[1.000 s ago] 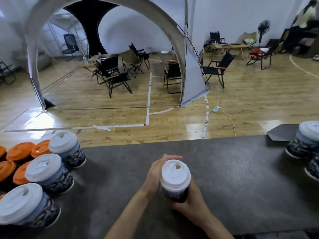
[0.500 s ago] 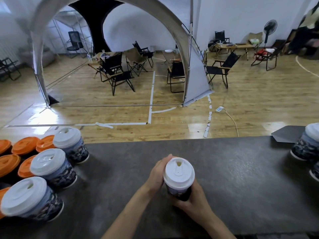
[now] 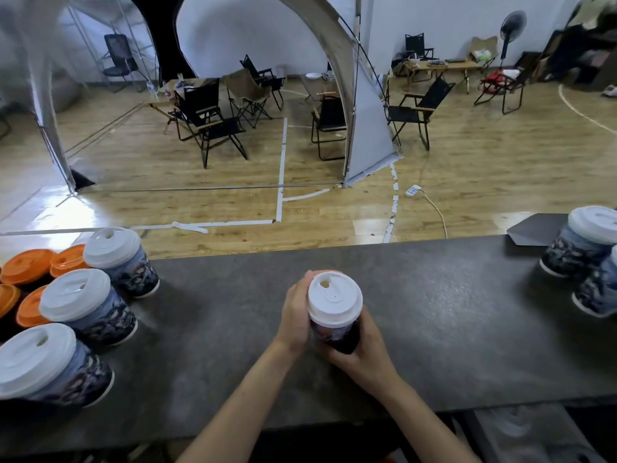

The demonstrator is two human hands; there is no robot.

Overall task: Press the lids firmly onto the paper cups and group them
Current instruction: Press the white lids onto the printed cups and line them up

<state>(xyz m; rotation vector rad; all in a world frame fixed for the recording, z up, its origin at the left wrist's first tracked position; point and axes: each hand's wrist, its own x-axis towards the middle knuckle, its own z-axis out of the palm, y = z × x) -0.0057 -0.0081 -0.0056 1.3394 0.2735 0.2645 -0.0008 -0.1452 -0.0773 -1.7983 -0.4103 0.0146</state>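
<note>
Left hand (image 3: 295,309) and right hand (image 3: 362,354) both gripping the white-lidded cup (image 3: 335,312), lidded cups (image 3: 88,304) standing left of the hands on the table (image 3: 434,329)

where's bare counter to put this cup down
Widest bare counter lies between the held cup and the two cups at the right edge. A narrower gap separates it from the three white-lidded cups on the left. Far left is crowded: those cups stand beside orange lids.

One head-worn wide-angle camera looks forward and down, close over the counter (image 3: 434,312).
</note>
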